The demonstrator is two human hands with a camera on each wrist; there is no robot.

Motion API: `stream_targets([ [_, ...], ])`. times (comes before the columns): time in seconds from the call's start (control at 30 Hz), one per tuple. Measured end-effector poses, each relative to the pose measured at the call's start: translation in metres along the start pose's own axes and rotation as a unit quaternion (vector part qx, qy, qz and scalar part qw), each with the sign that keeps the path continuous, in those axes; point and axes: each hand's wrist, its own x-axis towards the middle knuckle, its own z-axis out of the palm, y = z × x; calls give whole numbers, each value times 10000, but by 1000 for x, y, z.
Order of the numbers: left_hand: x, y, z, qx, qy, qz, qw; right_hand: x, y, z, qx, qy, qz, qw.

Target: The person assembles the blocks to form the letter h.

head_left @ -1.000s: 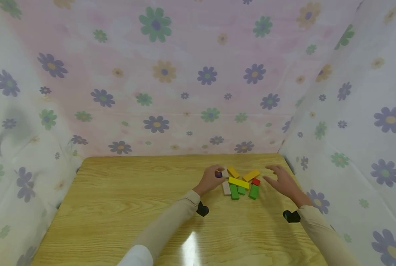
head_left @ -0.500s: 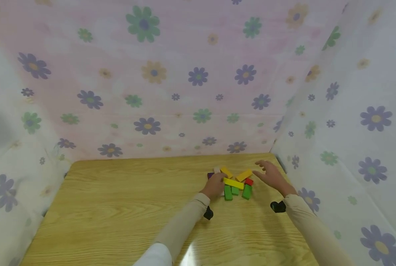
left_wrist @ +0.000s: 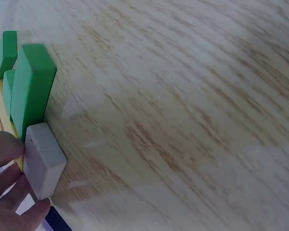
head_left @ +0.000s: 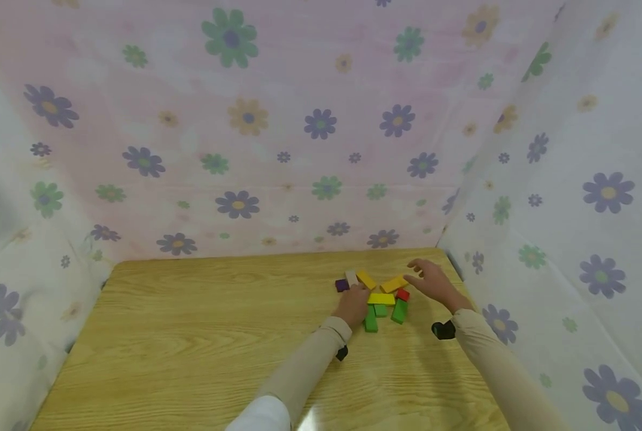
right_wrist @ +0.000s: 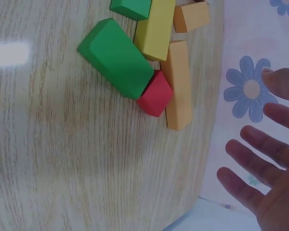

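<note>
Yellow block (head_left: pixel 381 299) has swung round since half a second ago: it was slanted, now it's pretty much level across the head view, and the left green block (head_left: pixel 371 320) has slid a touch toward the person. Left hand (head_left: pixel 352 305) has come down a bit too. Its fingers look to be pinching the near white block (left_wrist: pixel 41 159), right beside that green one, though the hand covers it from above and the wrist view cuts off part of the grip, so take that with some salt. Right hand (head_left: pixel 434 281) is holding nothing, fingers loose and spread, near the right orange block (head_left: pixel 394 284). Red block (head_left: pixel 402 294) sits between that and the right green block (head_left: pixel 399 311). Purple block (head_left: pixel 341 285) is by the far white block (head_left: pixel 351 278), all on a wood-grain desk (head_left: pixel 191 335).
</note>
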Motion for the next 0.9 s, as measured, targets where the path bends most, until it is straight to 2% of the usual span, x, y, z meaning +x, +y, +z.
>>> stream_targets([
  [0.1,0,1,-1,-55,36,123,9999,3,2,1,5,-13,26,10000],
  [0.33,2,1,6,128,-151,251,9995,5,8,4,-127,-95,117,9998],
  [0.53,2,-4,6,-418,270,472,9976,4,6,0,-116,-87,18,9999],
  [0.63,1,-10,5,-834,577,674,9926,2,7,-3,-137,-51,47,9999],
  [0.73,-5,-15,0,-1285,969,839,9834,2,8,-4,-121,-12,83,9999],
  [0.8,-11,-19,-3,-1519,1243,894,9765,2,9,-3,-82,-38,93,9999],
  [0.9,-23,-21,-10,-1946,1434,861,9665,3,10,-2,-90,-98,79,9999],
])
